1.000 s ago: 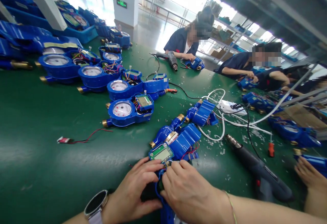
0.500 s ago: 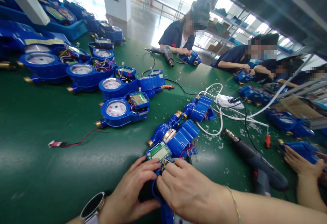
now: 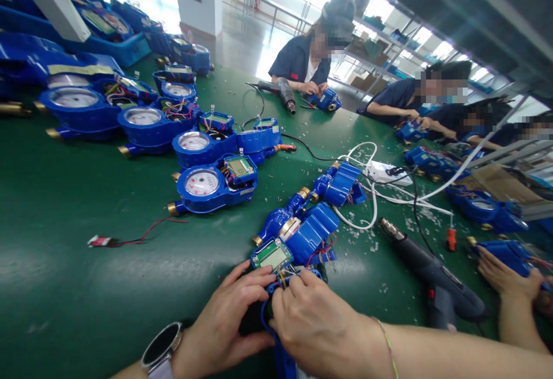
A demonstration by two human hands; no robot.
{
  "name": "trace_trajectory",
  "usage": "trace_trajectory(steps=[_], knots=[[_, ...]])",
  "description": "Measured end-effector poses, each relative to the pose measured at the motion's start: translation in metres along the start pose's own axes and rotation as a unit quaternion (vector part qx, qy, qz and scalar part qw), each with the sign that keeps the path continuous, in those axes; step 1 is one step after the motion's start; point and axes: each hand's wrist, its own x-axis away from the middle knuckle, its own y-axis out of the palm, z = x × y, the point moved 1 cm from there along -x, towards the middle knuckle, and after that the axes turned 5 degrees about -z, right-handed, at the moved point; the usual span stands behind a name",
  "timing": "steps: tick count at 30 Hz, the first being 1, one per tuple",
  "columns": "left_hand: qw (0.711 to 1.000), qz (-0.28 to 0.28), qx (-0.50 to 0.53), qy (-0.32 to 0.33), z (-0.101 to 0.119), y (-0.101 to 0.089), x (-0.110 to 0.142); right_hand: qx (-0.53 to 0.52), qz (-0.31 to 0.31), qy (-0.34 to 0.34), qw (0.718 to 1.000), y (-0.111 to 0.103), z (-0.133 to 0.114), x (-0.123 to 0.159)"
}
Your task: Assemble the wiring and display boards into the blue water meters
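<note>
In front of me is a blue water meter (image 3: 283, 356) with its housing uncovered, mostly hidden by my hands. Its display board (image 3: 273, 258), a green circuit board with a grey screen, is tilted up at the far end. My left hand (image 3: 233, 310) grips the meter, fingertips at the display's near edge and thumb low on the housing. Over the open housing, my right hand (image 3: 315, 321) is closed in a pinch at the thin wires (image 3: 284, 277) beside the display. The fingertips partly cover them.
More blue meters (image 3: 203, 186) stand at left. Two (image 3: 313, 232) lie just beyond my hands. A battery with red leads (image 3: 101, 241) lies left. Right are a heat gun (image 3: 432, 269), screwdriver (image 3: 451, 239) and power strip (image 3: 389, 172). A co-worker's hand (image 3: 505, 275) holds a meter; others sit opposite.
The view has shifted slightly, so the things at left sit a little further right. My right fingers have moved slightly at the wires, and more of the wires shows. Both hands stay at the meter.
</note>
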Motion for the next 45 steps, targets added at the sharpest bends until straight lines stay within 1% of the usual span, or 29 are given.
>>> trace_trajectory(steps=[6, 10, 15, 19, 22, 24, 27, 29, 31, 33, 35, 36, 38, 41, 43, 45], knots=[[1.0, -0.002, 0.001, 0.005, -0.001, 0.0, -0.001, -0.054, -0.022, 0.019, 0.998, -0.006, 0.009, 0.003], [1.0, 0.001, 0.0, 0.007, 0.0, 0.001, -0.001, -0.074, -0.023, 0.008, 0.997, -0.007, 0.013, 0.004], [1.0, 0.004, -0.012, 0.011, -0.001, 0.001, -0.001, -0.06, -0.03, -0.021, 0.998, -0.003, 0.014, 0.002], [1.0, 0.002, -0.01, 0.003, -0.002, 0.0, -0.001, -0.038, -0.02, -0.02, 0.999, -0.001, 0.013, 0.001], [1.0, 0.001, -0.01, 0.002, -0.002, 0.0, -0.001, -0.047, -0.013, -0.015, 0.999, 0.0, 0.017, 0.004], [1.0, 0.001, -0.011, 0.008, -0.002, 0.001, -0.002, -0.08, 0.009, -0.003, 0.997, 0.002, 0.02, 0.01], [1.0, 0.0, -0.019, 0.021, -0.001, 0.003, -0.003, -0.14, 0.071, 0.023, 0.987, 0.006, 0.025, 0.02], [0.999, 0.003, -0.025, 0.023, 0.0, 0.004, -0.005, -0.166, 0.097, 0.031, 0.981, 0.008, 0.027, 0.024], [0.999, 0.005, -0.029, 0.024, 0.0, 0.004, -0.006, -0.185, 0.095, 0.037, 0.978, 0.008, 0.027, 0.026], [0.999, 0.004, -0.033, 0.029, 0.0, 0.004, -0.006, -0.191, 0.073, 0.046, 0.978, 0.006, 0.026, 0.025], [0.999, 0.0, -0.038, 0.032, 0.0, 0.004, -0.005, -0.181, 0.062, 0.052, 0.98, 0.003, 0.024, 0.023], [0.999, -0.003, -0.04, 0.032, 0.001, 0.004, -0.005, -0.169, 0.068, 0.052, 0.982, 0.002, 0.023, 0.023], [0.998, -0.01, -0.045, 0.032, 0.002, 0.004, -0.003, -0.138, 0.098, 0.044, 0.985, 0.001, 0.02, 0.022], [0.998, -0.023, -0.049, 0.033, 0.003, 0.004, -0.002, -0.097, 0.146, 0.013, 0.984, 0.0, 0.017, 0.023], [0.998, -0.029, -0.052, 0.033, 0.003, 0.004, -0.002, -0.082, 0.158, -0.002, 0.984, 0.001, 0.016, 0.023], [0.997, -0.034, -0.054, 0.032, 0.002, 0.004, -0.002, -0.061, 0.154, 0.0, 0.986, 0.002, 0.015, 0.022]])
